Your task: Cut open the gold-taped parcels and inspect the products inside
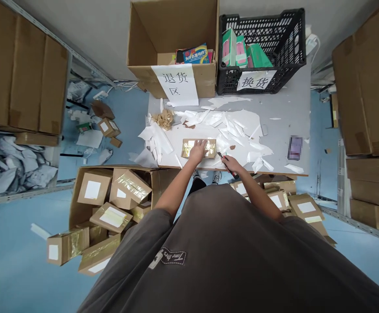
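Note:
A small taped cardboard box (pixel 211 147) lies near the front edge of the table. On top of it rests my left hand (pixel 197 152), fingers stretched out over the box. Just to the right, my right hand (pixel 231 163) is closed around a red and black utility knife (pixel 234 175). The knife's front end points up and left toward the box, a short way off its right side. Torn white paper scraps (pixel 231 124) are spread behind and beside the box. A crumpled brown paper wad (pixel 163 118) sits to the left.
A large cardboard carton (pixel 143 82) and a black plastic crate (pixel 261 71), both with paper signs, stand at the table's back. A purple item (pixel 295 148) lies at right. Taped boxes (pixel 111 215) fill a carton on the left; more parcels (pixel 306 208) are at right.

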